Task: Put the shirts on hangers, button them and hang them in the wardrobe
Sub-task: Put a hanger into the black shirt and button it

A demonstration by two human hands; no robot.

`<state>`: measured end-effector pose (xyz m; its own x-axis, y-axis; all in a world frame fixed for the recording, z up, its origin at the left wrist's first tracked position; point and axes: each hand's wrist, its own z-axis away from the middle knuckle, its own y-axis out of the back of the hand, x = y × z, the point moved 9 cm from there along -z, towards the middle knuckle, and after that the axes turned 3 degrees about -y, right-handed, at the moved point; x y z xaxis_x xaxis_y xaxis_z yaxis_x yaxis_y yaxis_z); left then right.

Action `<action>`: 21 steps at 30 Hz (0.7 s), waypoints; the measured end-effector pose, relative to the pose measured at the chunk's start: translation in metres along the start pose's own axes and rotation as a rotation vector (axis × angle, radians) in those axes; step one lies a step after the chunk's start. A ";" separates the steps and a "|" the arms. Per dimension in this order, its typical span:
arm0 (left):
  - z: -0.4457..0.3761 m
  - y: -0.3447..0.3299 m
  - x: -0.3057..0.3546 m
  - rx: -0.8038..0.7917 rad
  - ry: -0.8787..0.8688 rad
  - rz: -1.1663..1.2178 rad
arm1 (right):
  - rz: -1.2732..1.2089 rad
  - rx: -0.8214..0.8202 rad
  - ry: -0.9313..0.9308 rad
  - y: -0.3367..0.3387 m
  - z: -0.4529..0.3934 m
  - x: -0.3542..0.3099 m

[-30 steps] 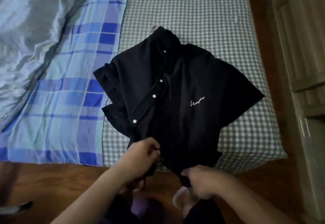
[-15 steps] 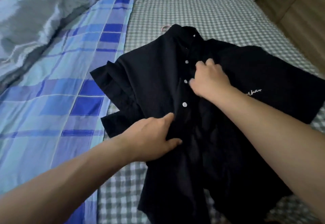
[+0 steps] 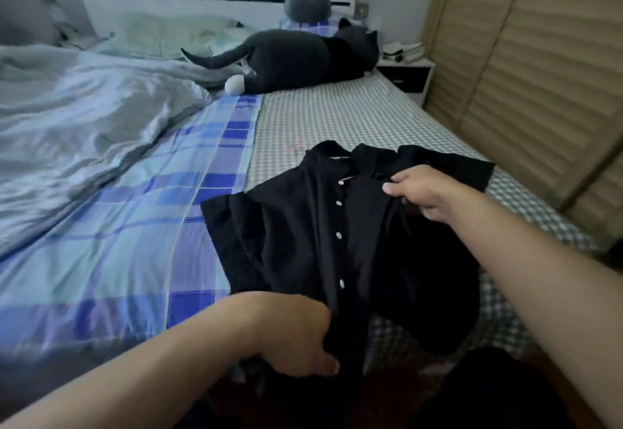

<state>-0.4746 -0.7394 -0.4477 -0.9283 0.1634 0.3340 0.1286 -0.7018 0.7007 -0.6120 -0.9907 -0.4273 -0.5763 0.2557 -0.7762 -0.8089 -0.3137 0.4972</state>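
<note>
The black shirt lies face up on the bed, over the grey-and-white checked sheet and partly onto the blue plaid blanket. The fabric is soft, matte and a bit rumpled, with short sleeves spread out and a row of small white buttons running down the front. There's a thin pinkish sliver at the collar, probably the hanger, but it's too small to be sure.

The left hand has its grip curled around the bottom of the button strip. The right hand pinches the fabric near the collar, thumb on top.

Compared with half a second ago, the right hand has moved up from mid-chest to the collar area, and the left has slid down from flat on the shirt to grabbing the hem. The view has also tilted up, so now the crumpled shiny grey duvet, a dark grey plush cat by the headboard, and the beige slatted wardrobe doors on the right are visible.
</note>
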 end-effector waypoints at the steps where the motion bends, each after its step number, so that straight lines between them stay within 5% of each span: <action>1: 0.005 -0.018 0.007 -0.121 0.015 -0.005 | 0.048 -0.042 -0.013 -0.006 0.023 0.005; 3: 0.011 -0.038 0.017 -0.299 0.057 0.046 | 0.254 -0.079 -0.047 -0.013 0.044 0.029; 5: 0.005 -0.028 0.011 -0.270 0.100 0.090 | 0.464 -0.116 -0.124 -0.016 0.055 0.051; 8: -0.025 0.034 -0.013 0.240 0.088 0.082 | 0.718 0.047 0.012 -0.006 0.050 0.037; 11: -0.040 0.101 -0.049 0.857 0.111 0.249 | 0.698 0.205 0.289 -0.016 0.042 0.003; 14: -0.069 0.142 -0.068 1.066 0.037 0.262 | 0.714 0.279 0.306 -0.028 0.017 -0.007; 18: -0.135 0.165 -0.082 0.851 -0.045 0.007 | -0.217 0.107 0.235 -0.017 -0.019 -0.004; 21: -0.160 0.161 -0.097 0.735 -0.083 0.038 | -0.895 -0.141 0.083 -0.033 -0.029 0.004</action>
<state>-0.4199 -0.9799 -0.4681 -0.8929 0.2203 0.3927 0.3877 -0.0672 0.9193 -0.5838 -1.0061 -0.4584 0.2753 0.3925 -0.8776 -0.9251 -0.1402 -0.3530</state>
